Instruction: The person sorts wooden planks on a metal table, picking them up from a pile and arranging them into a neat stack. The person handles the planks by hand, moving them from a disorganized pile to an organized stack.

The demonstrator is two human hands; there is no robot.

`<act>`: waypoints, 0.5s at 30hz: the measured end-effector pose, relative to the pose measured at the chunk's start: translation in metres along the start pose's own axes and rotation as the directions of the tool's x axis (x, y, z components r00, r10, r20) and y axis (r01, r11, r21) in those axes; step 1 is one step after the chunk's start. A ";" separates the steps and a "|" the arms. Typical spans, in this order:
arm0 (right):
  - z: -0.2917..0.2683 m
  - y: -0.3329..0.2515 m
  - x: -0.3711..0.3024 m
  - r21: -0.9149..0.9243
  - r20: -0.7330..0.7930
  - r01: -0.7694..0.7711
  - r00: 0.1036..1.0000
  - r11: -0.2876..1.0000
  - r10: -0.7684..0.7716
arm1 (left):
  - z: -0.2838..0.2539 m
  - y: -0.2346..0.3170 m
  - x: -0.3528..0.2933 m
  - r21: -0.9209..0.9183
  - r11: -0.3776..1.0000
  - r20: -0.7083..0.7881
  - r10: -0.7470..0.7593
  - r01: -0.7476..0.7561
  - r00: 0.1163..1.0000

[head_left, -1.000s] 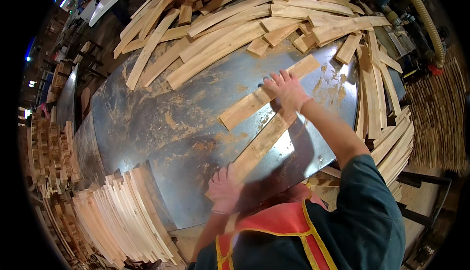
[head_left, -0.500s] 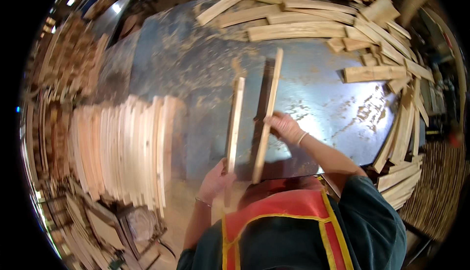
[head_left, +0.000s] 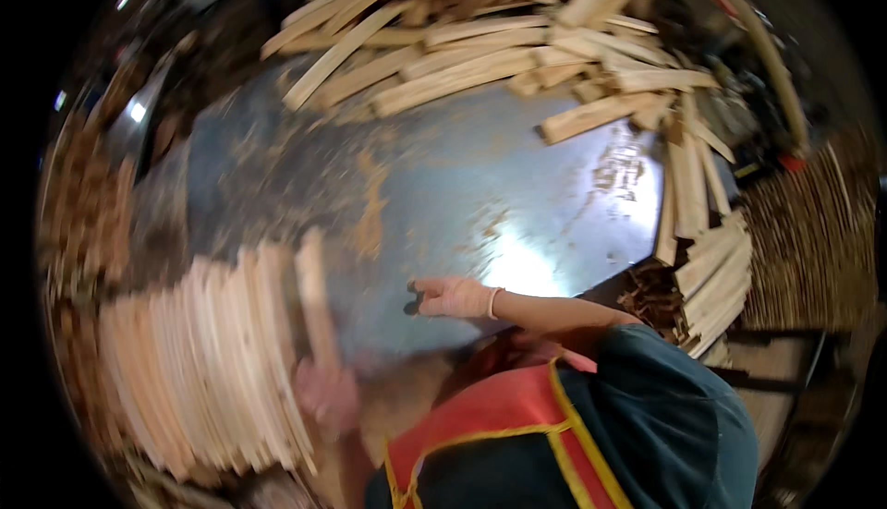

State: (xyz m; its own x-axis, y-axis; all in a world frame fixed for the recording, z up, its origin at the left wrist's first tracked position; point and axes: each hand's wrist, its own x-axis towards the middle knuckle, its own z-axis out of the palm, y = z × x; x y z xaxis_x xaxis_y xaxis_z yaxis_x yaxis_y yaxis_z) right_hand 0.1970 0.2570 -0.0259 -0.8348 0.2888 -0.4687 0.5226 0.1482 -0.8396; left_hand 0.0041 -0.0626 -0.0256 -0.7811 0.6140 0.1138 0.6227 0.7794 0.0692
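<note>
My left hand (head_left: 328,396), blurred by motion, is closed around the lower end of a pale wooden strip (head_left: 315,292). That strip stands close along the right side of a tightly packed row of wooden strips (head_left: 208,352); whether they touch is too blurred to tell. Whether a second strip lies in the same grip cannot be made out. Out over the metal tabletop (head_left: 434,190), my right hand (head_left: 453,296) points leftward with its thumb and fingers apart and nothing between them. Its fingertips look dark.
Loose offcuts and boards (head_left: 462,75) lie heaped along the table's far edge and down its right side. Sawdust (head_left: 370,204) is scattered over the metal. Stacked thin boards (head_left: 813,241) stand at the far right, and more piled wood (head_left: 88,223) at the left.
Both hands held a strip over the table before. My left hand has carried one leftward to the row; my right hand has let go of its strip and moved left. The view has shifted.
</note>
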 end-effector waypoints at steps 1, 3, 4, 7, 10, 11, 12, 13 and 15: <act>-0.012 0.016 -0.004 0.035 -0.063 -0.018 0.998 0.999 0.020 | 0.002 -0.015 -0.003 0.245 0.969 0.002 -0.020 0.019 1.000; -0.040 0.047 -0.016 0.396 -0.139 -0.077 0.980 0.915 0.142 | 0.024 -0.073 0.000 0.385 0.915 0.054 -0.150 0.118 0.987; -0.056 0.061 -0.026 0.566 -0.157 -0.079 0.967 0.820 0.202 | 0.012 -0.078 0.008 0.478 0.869 0.083 -0.192 0.130 0.978; -0.132 0.144 -0.052 -0.085 -0.547 -0.007 0.836 0.996 -0.040 | -0.020 -0.032 0.022 0.550 0.831 0.059 -0.132 0.078 0.989; -0.236 0.267 -0.103 0.257 -0.823 -0.230 0.457 0.939 0.337 | -0.022 0.031 0.036 0.560 0.813 -0.019 0.207 -0.161 0.978; -0.266 0.239 -0.129 0.210 -0.874 -0.359 0.347 0.909 0.339 | -0.022 0.041 0.030 0.493 0.852 0.044 0.177 -0.175 0.983; -0.300 0.200 -0.169 0.203 -0.916 -0.488 0.211 0.849 0.340 | -0.020 0.054 0.028 0.410 0.890 0.112 0.166 -0.198 0.980; -0.330 0.220 -0.210 0.150 -0.958 -0.467 0.149 0.872 0.244 | -0.013 0.076 0.036 0.303 0.921 0.181 0.197 -0.245 0.963; -0.390 0.269 -0.269 0.311 -0.943 -0.661 -0.127 0.683 0.307 | 0.004 0.122 0.048 0.090 0.951 0.308 0.256 -0.296 0.916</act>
State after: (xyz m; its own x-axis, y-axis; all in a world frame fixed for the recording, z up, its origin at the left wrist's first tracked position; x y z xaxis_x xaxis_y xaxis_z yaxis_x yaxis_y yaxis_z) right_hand 0.6296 0.5882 -0.0189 0.4294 0.9011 0.0609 0.8550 -0.3838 -0.3487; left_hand 0.0423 0.0623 -0.0158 -0.5704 0.8005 -0.1838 0.8192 0.5707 -0.0568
